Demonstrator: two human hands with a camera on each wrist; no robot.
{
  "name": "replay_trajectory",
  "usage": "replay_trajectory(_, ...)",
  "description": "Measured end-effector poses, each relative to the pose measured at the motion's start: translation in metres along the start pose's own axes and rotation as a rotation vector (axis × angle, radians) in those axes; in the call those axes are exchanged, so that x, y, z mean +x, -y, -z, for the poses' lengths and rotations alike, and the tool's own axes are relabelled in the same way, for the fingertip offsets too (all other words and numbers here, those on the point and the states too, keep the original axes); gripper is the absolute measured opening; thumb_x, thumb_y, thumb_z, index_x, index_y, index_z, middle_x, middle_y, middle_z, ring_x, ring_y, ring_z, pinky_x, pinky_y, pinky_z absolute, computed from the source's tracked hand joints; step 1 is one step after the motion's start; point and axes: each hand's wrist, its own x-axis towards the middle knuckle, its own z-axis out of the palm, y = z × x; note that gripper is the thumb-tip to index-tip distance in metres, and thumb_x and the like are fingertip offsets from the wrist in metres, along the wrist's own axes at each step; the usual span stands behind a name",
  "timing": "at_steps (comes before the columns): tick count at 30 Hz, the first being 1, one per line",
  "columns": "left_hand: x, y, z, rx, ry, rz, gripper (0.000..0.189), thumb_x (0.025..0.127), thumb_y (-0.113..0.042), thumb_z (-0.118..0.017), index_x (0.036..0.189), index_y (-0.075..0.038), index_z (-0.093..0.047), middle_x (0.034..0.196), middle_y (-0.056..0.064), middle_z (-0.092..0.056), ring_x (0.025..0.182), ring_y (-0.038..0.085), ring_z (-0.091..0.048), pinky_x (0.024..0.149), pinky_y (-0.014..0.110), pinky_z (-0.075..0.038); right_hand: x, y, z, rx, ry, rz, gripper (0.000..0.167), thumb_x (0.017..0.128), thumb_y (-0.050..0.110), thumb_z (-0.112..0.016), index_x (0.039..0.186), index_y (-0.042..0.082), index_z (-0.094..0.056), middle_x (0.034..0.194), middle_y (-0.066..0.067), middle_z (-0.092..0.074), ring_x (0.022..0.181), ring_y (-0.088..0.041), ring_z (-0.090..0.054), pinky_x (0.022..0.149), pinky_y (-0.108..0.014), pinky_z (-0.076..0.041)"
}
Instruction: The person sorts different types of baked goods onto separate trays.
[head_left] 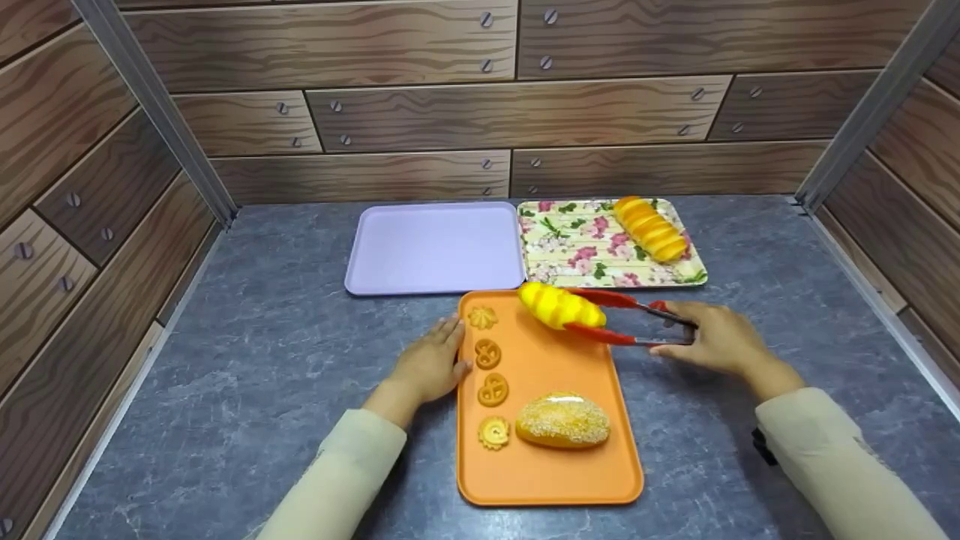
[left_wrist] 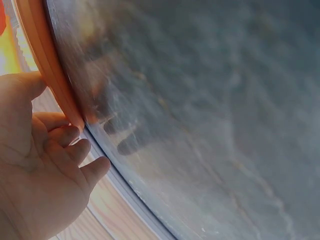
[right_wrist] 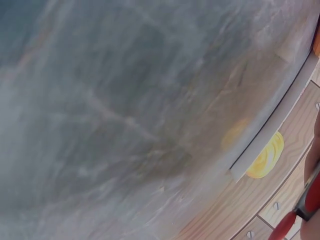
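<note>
Sleeves (head_left: 341,465) nearest; my loose-fingered left hand (head_left: 427,364) touches the orange tray (head_left: 547,481); right hand (head_left: 721,337) pinches tongs (head_left: 600,334) round yellow bread (head_left: 556,306), probably light, best held mid-loaf.

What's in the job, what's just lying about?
Likely in the job:
red tongs in right hand
ridged yellow roll they hold
orange tray, touched by left hand

Seemingly idle:
seeded loaf
scored loaf
pretzels
scalloped cookies
lilac tray
floral tray

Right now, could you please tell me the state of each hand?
Left hand: open, touching the left edge of the rectangular orange tray.
Right hand: closed, holding red-and-metal tongs with a bright yellow, oval bread roll between their tips.
</note>
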Motion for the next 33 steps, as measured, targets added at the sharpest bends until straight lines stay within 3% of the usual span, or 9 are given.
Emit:
replay_trajectory(6, 0.000, 0.000, 0.000, -0.004, -0.003, -0.008, 0.064, 0.100, -0.036, -0.048, 0.149, 0.000, -0.027, 0.155, 0.013, -0.022, 0.141, 0.030, -0.020, 0.112, 0.044, -0.024, 0.005, 0.001, 0.001, 0.011, -0.009, -0.105, 0.089, 0.071, 0.061, -0.074, 0.132, -0.001, -0.056, 0.108, -0.021, -0.065, 0.079, -0.033, -0.058, 0.064, -0.052, -0.046)
replay_trajectory(17, -0.001, 0.000, -0.001, -0.013, -0.004, 0.003, 0.064, 0.100, -0.036, -0.047, 0.149, -0.001, -0.027, 0.155, 0.013, -0.021, 0.142, 0.029, -0.019, 0.112, 0.045, -0.024, 0.017, 0.011, 0.003, -0.027, -0.002, -0.314, 0.098, 0.072, 0.073, -0.063, 0.141, 0.005, -0.046, 0.115, -0.024, -0.062, 0.098, -0.048, -0.057, 0.068, -0.059, -0.044)
replay_trajectory(22, -0.001, 0.000, -0.001, -0.011, -0.007, 0.004, 0.064, 0.100, -0.036, -0.048, 0.149, -0.001, -0.027, 0.155, 0.013, -0.022, 0.142, 0.029, -0.019, 0.112, 0.045, -0.024, 0.023, 0.014, 0.001, -0.054, -0.015, -0.375, 0.102, 0.071, 0.077, -0.059, 0.143, 0.007, -0.043, 0.127, -0.028, -0.054, 0.106, -0.051, -0.053, 0.071, -0.062, -0.043)
replay_trajectory(27, 0.000, 0.000, -0.001, -0.012, -0.012, -0.001, 0.064, 0.099, -0.036, -0.048, 0.149, -0.001, -0.027, 0.155, 0.013, -0.023, 0.141, 0.030, -0.020, 0.112, 0.045, -0.024, 0.026, 0.015, -0.002, -0.059, -0.048, -0.433, 0.113, 0.065, 0.087, -0.051, 0.141, 0.004, -0.045, 0.126, -0.032, -0.052, 0.101, -0.051, -0.054, 0.068, -0.062, -0.043)
replay_trajectory(33, 0.000, 0.000, -0.001, -0.010, -0.014, -0.005, 0.064, 0.100, -0.036, -0.048, 0.149, -0.001, -0.028, 0.154, 0.013, -0.024, 0.141, 0.030, -0.022, 0.112, 0.045, -0.024, 0.031, 0.014, -0.003, -0.051, -0.058, -0.503, 0.109, 0.070, 0.081, -0.055, 0.136, -0.005, -0.048, 0.119, -0.036, -0.054, 0.093, -0.050, -0.056, 0.060, -0.056, -0.044)
